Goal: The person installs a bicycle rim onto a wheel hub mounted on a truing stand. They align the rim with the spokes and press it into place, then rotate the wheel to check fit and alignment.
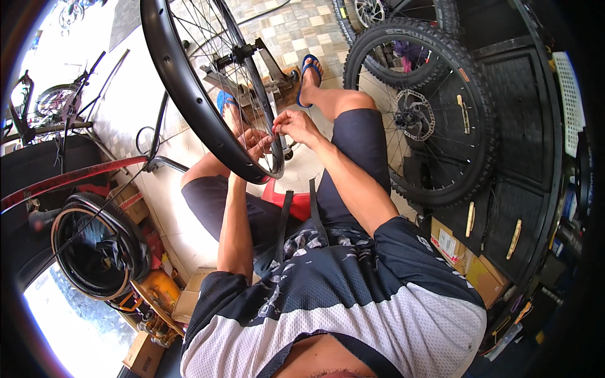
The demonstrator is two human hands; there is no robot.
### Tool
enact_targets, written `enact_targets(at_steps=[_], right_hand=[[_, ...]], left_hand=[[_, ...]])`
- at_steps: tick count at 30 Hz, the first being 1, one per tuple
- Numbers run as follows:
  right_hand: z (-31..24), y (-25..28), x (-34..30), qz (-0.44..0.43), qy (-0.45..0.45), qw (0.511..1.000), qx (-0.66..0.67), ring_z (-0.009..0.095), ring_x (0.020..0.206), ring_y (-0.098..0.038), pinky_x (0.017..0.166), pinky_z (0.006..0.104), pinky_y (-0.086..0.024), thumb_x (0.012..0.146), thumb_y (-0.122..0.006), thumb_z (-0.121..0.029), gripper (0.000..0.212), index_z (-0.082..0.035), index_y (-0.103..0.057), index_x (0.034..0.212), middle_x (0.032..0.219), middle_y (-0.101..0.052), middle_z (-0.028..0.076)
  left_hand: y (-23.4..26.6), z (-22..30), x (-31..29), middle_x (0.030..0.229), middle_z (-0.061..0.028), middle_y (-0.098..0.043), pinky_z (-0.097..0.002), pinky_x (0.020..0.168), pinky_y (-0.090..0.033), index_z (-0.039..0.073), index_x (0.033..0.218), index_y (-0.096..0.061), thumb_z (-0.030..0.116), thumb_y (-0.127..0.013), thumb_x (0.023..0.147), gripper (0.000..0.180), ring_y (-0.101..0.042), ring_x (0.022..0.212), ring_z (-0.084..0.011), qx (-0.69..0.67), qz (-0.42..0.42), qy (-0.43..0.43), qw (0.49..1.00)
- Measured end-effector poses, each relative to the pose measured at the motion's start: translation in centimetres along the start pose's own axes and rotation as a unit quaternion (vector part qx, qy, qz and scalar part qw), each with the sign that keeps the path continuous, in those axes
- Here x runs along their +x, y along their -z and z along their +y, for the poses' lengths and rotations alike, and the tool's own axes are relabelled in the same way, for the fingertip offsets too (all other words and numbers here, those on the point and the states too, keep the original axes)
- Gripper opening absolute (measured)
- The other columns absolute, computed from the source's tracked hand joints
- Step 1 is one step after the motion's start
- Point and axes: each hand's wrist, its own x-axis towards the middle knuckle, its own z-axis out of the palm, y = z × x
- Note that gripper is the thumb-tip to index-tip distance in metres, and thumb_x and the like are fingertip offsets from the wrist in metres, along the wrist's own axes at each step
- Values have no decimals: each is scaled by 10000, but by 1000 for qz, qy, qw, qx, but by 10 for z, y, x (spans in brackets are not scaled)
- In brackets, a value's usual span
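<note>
A bare black bicycle wheel (pixel 183 94) stands upright in front of me, its hub (pixel 238 55) held in a metal truing stand (pixel 272 66). No tyre is on its wide rim. My right hand (pixel 299 128) is at the rim's right side, thumb and fingers pinched on a small red spoke wrench (pixel 275 130), mostly covered by the fingertips. Close by, my left hand (pixel 255 143) has its fingers curled among the spokes near the rim's lower end. What those fingers grip, if anything, is hidden.
A knobby-tyred wheel with a disc rotor (pixel 413 116) leans against black drawers (pixel 513 88) at right. Several tyres (pixel 94 246), a red bar (pixel 75 183) and cardboard boxes (pixel 189 296) are at left. Something red (pixel 296 203) shows between my legs.
</note>
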Motion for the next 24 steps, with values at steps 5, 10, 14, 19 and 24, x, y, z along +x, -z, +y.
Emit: enact_targets(at_steps=[5,10,14,19,24], right_hand=[[18,-2,-3,-86,-37,994,-54,131,722,-686,691,274,-570,902,-642,41,148,33,-712,1031,874,-748,84],[40,-10,6,-80,-42,983,-157,146,697,-685,661,280,-571,876,-587,92,242,46,-708,1081,858,-745,99],[37,-11,5,-70,-48,986,-144,155,685,-684,608,295,-547,851,-563,96,289,45,-693,1104,851,-743,118],[26,-9,-6,-50,-46,986,-154,154,737,-673,602,299,-516,831,-612,48,460,38,-583,1290,914,-731,136],[23,-6,-15,-87,-27,985,-149,174,857,-673,723,293,-537,796,-652,25,693,17,-424,1451,1004,-711,159]], left_hand=[[1,-16,14,756,-8,-660,-237,576,-466,18,987,-680,290,-747,966,281,-590,663,-81,46,-8,-35,998],[1,-29,23,766,-9,-655,-242,581,-462,9,986,-670,267,-736,975,266,-584,664,-89,-28,-18,-27,999],[1,-35,28,783,-3,-649,-243,586,-466,20,998,-663,232,-727,981,222,-573,675,-86,-57,-28,-26,998],[5,-36,26,854,4,-688,-240,606,-476,35,1068,-684,240,-728,979,228,-602,721,-65,18,-63,24,998],[13,-42,23,959,-4,-750,-246,654,-502,46,1155,-694,302,-757,953,332,-671,807,-68,11,-120,54,991]])
